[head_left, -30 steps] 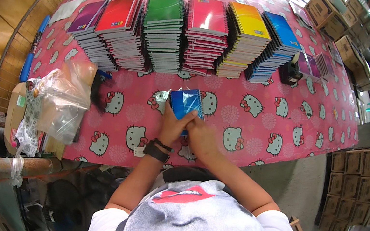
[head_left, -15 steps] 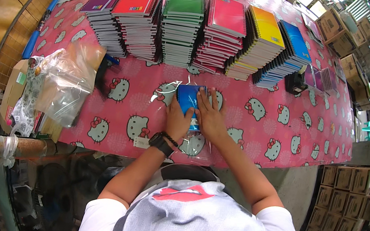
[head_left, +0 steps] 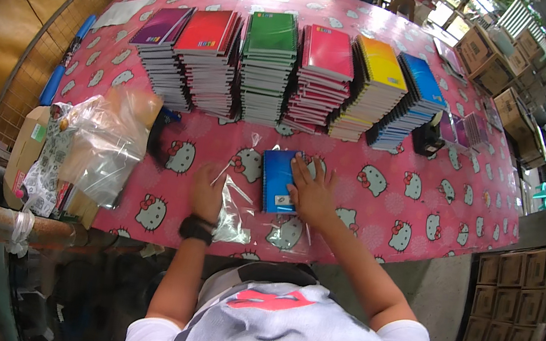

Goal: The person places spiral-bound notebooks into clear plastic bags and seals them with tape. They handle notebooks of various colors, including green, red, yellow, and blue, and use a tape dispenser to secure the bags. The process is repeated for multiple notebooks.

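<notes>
A blue spiral notebook (head_left: 278, 180) lies on the pink table in front of me. My right hand (head_left: 311, 191) rests flat over its right side, fingers spread. To the left of the notebook, my left hand (head_left: 206, 192) has its fingers closed at the edge of a clear plastic wrapper (head_left: 235, 215). The wrapper stretches from that hand toward the notebook, and clear film also shows around the notebook's lower edge. How far the film covers the notebook I cannot tell. A dark watch (head_left: 196, 230) is on my left wrist.
Beyond my hands stand stacks of purple (head_left: 165, 37), red (head_left: 206, 33), green (head_left: 272, 34), pink (head_left: 327, 51), yellow (head_left: 381, 64) and blue notebooks (head_left: 422, 80). Clear plastic bags (head_left: 107, 150) lie at the left. A small black object (head_left: 428, 139) sits beside the blue stack; cardboard boxes (head_left: 513, 268) are piled at the right.
My left hand has moved off the notebook to the left, drawing plastic with it. My right hand stays on the notebook, more of whose cover now shows. The view has tilted up slightly.
</notes>
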Motion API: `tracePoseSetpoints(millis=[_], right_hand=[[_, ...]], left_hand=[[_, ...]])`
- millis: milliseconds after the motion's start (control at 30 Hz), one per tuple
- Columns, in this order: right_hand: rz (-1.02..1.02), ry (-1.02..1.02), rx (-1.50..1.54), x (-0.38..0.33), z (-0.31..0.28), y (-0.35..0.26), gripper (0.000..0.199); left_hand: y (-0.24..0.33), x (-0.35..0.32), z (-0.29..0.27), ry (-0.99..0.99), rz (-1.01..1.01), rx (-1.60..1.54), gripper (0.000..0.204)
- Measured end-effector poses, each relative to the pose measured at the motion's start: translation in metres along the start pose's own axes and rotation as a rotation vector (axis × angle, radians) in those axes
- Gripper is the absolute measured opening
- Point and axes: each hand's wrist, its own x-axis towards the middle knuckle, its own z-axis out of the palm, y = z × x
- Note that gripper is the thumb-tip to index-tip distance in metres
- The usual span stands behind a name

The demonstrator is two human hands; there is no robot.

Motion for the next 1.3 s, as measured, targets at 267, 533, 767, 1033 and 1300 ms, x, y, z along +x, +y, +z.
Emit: tracePoseSetpoints(millis=[267,533,767,1033,1300], right_hand=[[-0.027,0.098,0.215,0.015,-0.024,-0.013,0.049],[0.109,-0.067,0.614,0.046,-0.024,-0.012,0.015],[0.149,-0.021,0.688,0.044,0.002,0.013,0.020],[0.176,-0.125,0.949,0.048,0.001,0.013,0.018],[-0.008,-0.149,0.713,0.037,-0.013,0.008,0.019]], left_hand=[[0.078,-0.007,-0.030,-0.491,-0.140,-0.450,0.047],[0.145,-0.036,0.016,-0.360,0.475,0.027,0.036],[0.119,0.003,-0.009,-0.305,0.081,-0.375,0.047],[0.090,0.117,0.058,-0.556,-0.057,-0.596,0.031],[0.066,-0.001,0.023,-0.377,0.460,-0.178,0.045]])
